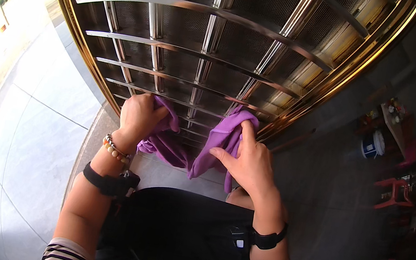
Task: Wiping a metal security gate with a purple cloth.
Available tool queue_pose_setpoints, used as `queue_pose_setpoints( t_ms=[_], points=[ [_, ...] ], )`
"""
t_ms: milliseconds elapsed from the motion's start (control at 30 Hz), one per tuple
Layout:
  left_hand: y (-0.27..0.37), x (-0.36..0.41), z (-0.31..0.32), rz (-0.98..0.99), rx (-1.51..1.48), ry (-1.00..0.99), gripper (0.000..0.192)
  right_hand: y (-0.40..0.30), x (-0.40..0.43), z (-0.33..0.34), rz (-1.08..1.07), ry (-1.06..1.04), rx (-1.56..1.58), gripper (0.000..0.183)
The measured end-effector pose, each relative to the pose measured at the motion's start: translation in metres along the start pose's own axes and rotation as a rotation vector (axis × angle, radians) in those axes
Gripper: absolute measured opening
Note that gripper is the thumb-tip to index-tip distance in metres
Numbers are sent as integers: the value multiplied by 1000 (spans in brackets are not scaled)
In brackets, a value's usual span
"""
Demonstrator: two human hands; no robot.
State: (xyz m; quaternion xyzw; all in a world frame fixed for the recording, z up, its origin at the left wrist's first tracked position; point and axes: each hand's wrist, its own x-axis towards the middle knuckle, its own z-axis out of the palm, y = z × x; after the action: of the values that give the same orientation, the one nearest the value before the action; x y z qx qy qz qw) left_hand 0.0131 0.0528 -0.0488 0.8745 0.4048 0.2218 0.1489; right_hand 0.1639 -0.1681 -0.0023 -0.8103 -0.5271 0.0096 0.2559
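A purple cloth [216,141] hangs in folds between my two hands, low against a metal grille door [179,48] with polished bars. My left hand [140,116] grips one end of it at a lower horizontal bar, fist closed and thumb pointing right. On the right, my right hand [253,162] has its index finger in a fold of the cloth, while the thumb lies along the near side. The cloth's upper right part reaches up to a bar. Folds hide some of my fingertips, and I cannot tell whether the cloth passes behind the bars.
Dark mesh [186,25] backs the bars, inside a gold-coloured frame [80,44]. Pale paving [45,123] lies outside to the left. In the dim room at right are a white-and-blue bucket [373,144] and red plastic stools [396,194]. A black bag [182,226] rests on my lap.
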Motion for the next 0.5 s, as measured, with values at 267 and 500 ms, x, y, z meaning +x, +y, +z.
queue_pose_setpoints(
  t_ms=[267,500],
  points=[
    [5,-1,-2,-6,18,13,37,1,-5,16,76,1,-39,63],
    [6,-3,-7,-6,-20,-26,35,-2,-14,10,95,36,90,70]
  ],
)
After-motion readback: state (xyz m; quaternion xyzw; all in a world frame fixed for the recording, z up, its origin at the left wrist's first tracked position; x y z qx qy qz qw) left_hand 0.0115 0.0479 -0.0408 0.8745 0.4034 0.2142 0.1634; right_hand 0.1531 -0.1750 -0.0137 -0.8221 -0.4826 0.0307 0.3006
